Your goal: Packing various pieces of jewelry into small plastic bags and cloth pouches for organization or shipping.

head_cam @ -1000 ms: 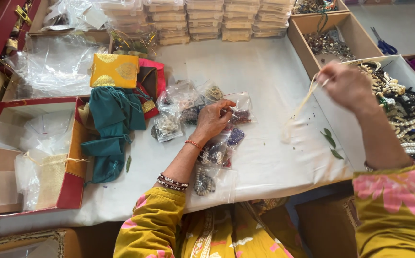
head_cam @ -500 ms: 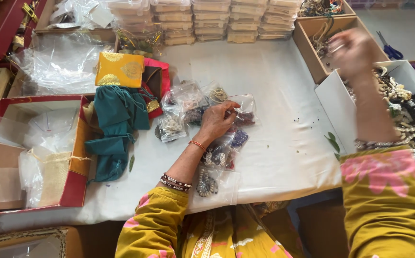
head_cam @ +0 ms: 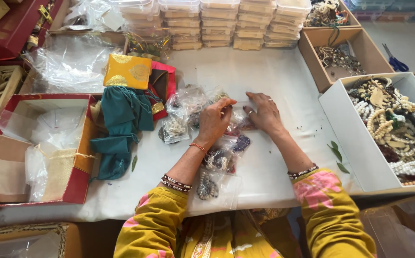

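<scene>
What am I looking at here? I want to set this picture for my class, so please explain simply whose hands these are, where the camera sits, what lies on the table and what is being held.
There is no machine: a person works with two bare hands, and the camera is worn on that person's head, looking down. The left hand and the right hand both rest on a small clear plastic bag of dark beads, which lies on a table covered with a white sheet. Whether either hand actually grips the bag cannot be told. More clear bags of jewellery lie around it. To the left are a teal cloth pouch, a yellow pouch and a red box. To the right, a white box holds bead necklaces. Stacked clear plastic cases line the far edge.
</scene>
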